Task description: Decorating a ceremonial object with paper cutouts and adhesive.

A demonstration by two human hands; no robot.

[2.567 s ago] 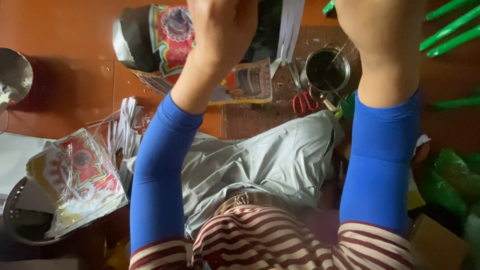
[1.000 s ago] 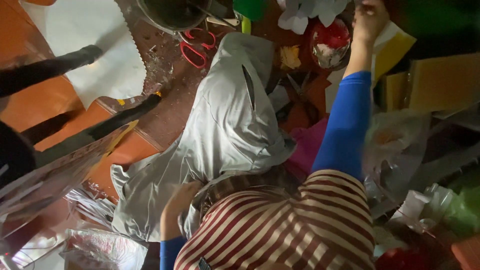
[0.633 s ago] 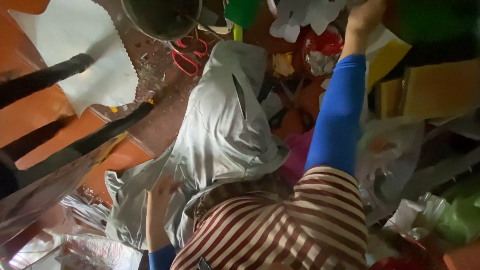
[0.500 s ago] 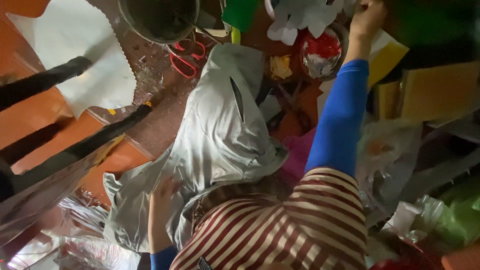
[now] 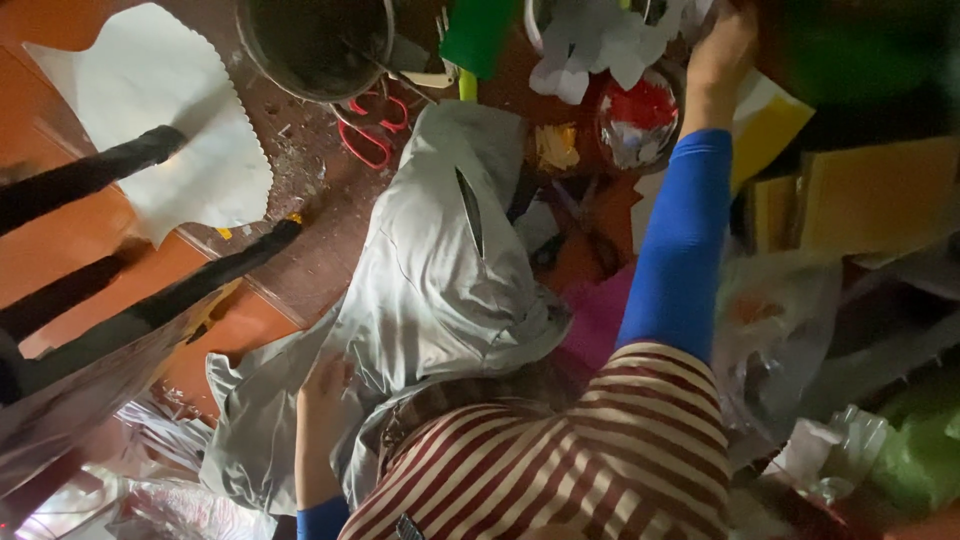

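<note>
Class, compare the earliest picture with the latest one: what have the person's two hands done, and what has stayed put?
Both hands were raised together at first. The right hand has since reached out to the paper scraps beside the yellow sheets; its grip is unclear. The left hand dropped onto the grey cloth, resting flat. The cloth, the red scissors and the metal pot stayed put.

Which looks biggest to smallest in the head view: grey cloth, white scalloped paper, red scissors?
1. grey cloth
2. white scalloped paper
3. red scissors
The cloth lies nearer the camera, so its lead is partly apparent.
</note>
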